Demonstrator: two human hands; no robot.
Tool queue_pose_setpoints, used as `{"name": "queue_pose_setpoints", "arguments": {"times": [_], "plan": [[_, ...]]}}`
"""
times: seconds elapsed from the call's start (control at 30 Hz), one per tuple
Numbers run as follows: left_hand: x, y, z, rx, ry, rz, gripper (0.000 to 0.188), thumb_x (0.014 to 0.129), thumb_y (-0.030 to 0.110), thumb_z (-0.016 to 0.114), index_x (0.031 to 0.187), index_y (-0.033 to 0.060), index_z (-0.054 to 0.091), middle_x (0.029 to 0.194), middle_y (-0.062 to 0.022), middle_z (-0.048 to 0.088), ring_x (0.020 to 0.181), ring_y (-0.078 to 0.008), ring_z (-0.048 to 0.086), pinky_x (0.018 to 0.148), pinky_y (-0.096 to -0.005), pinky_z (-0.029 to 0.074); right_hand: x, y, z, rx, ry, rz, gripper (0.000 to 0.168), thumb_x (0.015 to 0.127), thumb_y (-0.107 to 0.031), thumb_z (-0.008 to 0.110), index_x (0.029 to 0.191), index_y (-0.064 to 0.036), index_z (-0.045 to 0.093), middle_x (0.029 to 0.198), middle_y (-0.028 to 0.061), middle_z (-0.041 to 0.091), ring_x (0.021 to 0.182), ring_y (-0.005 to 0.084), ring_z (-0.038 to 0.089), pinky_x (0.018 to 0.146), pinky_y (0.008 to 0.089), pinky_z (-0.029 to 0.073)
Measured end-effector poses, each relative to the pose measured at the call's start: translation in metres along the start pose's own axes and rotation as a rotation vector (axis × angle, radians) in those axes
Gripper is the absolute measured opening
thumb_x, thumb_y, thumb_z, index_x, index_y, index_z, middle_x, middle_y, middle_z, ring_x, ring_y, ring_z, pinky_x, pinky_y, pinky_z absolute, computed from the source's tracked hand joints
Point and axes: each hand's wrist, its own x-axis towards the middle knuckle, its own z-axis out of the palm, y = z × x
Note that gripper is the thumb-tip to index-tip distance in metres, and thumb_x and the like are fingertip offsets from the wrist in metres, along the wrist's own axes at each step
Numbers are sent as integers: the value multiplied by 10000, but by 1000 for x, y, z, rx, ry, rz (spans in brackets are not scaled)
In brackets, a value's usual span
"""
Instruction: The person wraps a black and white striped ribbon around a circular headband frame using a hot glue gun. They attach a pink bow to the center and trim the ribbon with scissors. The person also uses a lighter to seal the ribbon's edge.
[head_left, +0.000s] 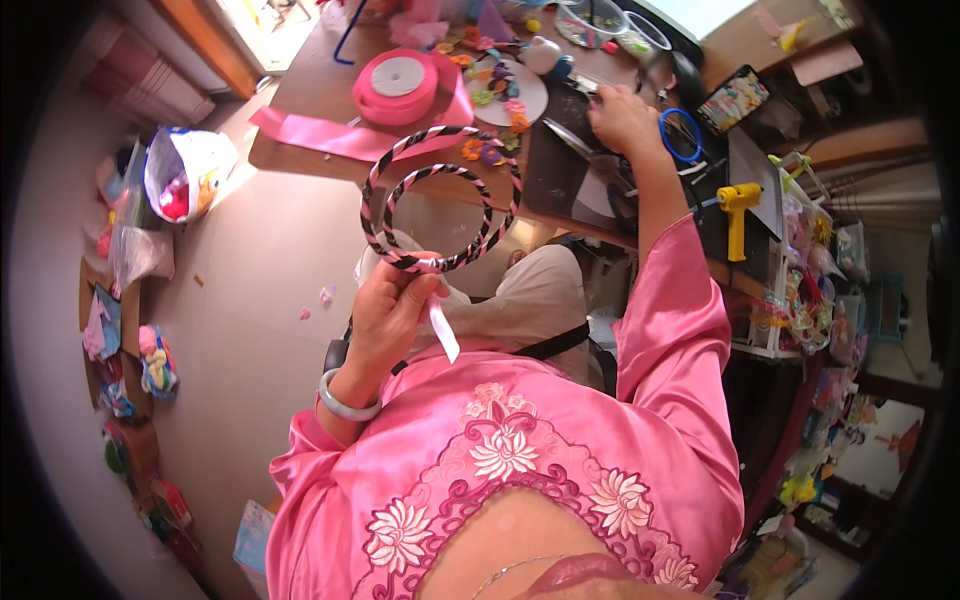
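My left hand (394, 304) pinches two rings (450, 264), one larger and one smaller, at their near side. Black and pink ribbon spirals around both, and a pale pink ribbon tail (442, 330) hangs below my fingers. Over the dark part of the table, my right hand (626, 116) reaches forward with its fingertips at a small silvery-white item (587, 81). Whether it grips that item cannot be made out. A pair of scissors (574, 139) lies just left of this hand, and a blue ring (681, 136) lies to its right.
A pink ribbon roll (395, 86) stands on the wooden table (300, 90), its loose band (322, 135) trailing leftward. Felt flowers lie around a white disc (517, 90). A yellow glue gun (739, 217) and a phone (733, 99) are at right. A white bag (187, 172) stands left.
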Motion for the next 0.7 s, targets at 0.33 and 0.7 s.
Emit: {"name": "queue_pose_setpoints", "arguments": {"times": [0.33, 0.7], "plan": [[-5, 6, -12, -90, 29, 59, 178, 906, 97, 517, 1062, 11, 518, 762, -29, 596, 665, -51, 514, 568, -175, 392, 33, 16, 9, 59, -58, -29, 394, 687, -276, 618, 1004, -55, 541, 1103, 174, 525, 1061, 337, 499, 862, 431, 415], [-3, -5, -17, -249, 124, 2, 174, 909, 135, 520, 1056, 42, 533, 744, -11, 591, 484, -4, 404, 407, -144, 277, 55, 76, 9, 1604, 342, -64, 332, 772, -21, 550, 1102, 4, 536, 869, 48, 565, 721, 130, 552, 624, 263, 482]]}}
